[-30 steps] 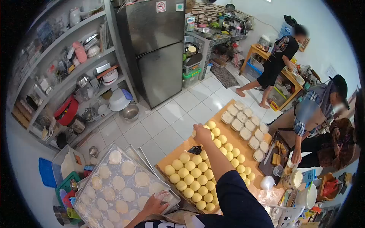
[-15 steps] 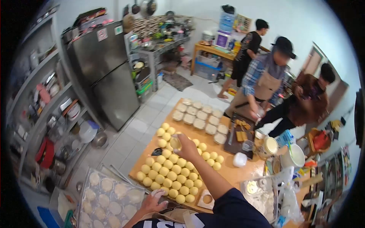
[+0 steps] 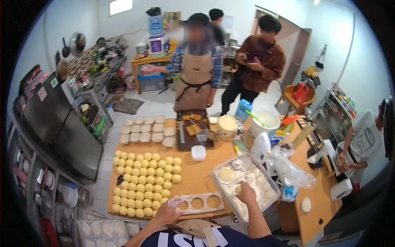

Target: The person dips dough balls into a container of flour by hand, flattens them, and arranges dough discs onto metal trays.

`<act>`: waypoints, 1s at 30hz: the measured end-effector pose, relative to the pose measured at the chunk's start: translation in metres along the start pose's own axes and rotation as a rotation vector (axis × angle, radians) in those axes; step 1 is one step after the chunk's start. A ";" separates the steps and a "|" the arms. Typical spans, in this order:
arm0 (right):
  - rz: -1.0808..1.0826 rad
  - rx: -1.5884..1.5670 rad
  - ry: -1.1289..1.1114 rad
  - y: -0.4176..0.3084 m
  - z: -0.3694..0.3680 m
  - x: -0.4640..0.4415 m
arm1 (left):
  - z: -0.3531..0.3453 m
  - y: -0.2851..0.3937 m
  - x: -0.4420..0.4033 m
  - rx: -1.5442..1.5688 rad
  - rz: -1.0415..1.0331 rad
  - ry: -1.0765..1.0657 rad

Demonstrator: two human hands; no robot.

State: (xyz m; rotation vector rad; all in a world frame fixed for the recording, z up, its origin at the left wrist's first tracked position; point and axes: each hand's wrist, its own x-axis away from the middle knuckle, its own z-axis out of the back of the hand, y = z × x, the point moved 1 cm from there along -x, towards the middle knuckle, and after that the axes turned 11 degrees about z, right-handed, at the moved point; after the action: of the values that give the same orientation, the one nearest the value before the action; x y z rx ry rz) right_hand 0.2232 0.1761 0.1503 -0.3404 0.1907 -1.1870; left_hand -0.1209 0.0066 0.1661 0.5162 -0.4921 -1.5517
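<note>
My right hand (image 3: pixel 247 194) is over the tray of white flour (image 3: pixel 215 178), its fingers closed on a yellow dough ball (image 3: pixel 238 189). A flat pale disc (image 3: pixel 226 174) and several flour-coated pieces lie in this tray. Nearer to me, my left hand (image 3: pixel 166 211) rests at the left end of a pale board with round holes (image 3: pixel 205 203); its floury fingers are apart and hold nothing visible. Left of it, many yellow dough balls (image 3: pixel 145 179) stand in rows on the wooden table (image 3: pixel 187 180).
Behind the balls are square tubs (image 3: pixel 142 128) and a dark tray (image 3: pixel 193 141) with brown blocks. A white bucket (image 3: pixel 263 123) and plastic bag (image 3: pixel 288 168) stand right. A person in an apron (image 3: pixel 195 74) and others stand around. A tray of discs (image 3: pixel 103 232) lies lower left.
The view has swung right. My right hand has moved from above the rows of balls to the flour tray, carrying a ball. My left hand is now at the holed board.
</note>
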 end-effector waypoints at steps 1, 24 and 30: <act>-0.063 -0.007 -0.098 0.007 0.001 0.008 | -0.004 0.017 -0.010 0.002 0.003 -0.036; 0.615 0.088 -0.600 0.083 -0.060 0.052 | -0.096 0.138 -0.044 0.042 -0.056 -0.069; 0.518 -0.193 -0.307 0.098 -0.035 0.026 | -0.094 0.132 -0.038 0.026 0.000 -0.011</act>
State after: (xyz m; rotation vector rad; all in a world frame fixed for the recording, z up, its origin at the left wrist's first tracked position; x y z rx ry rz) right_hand 0.3067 0.1785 0.0831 -0.5969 0.1149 -0.5961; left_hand 0.0423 0.0391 0.1707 0.5281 -0.5213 -1.5502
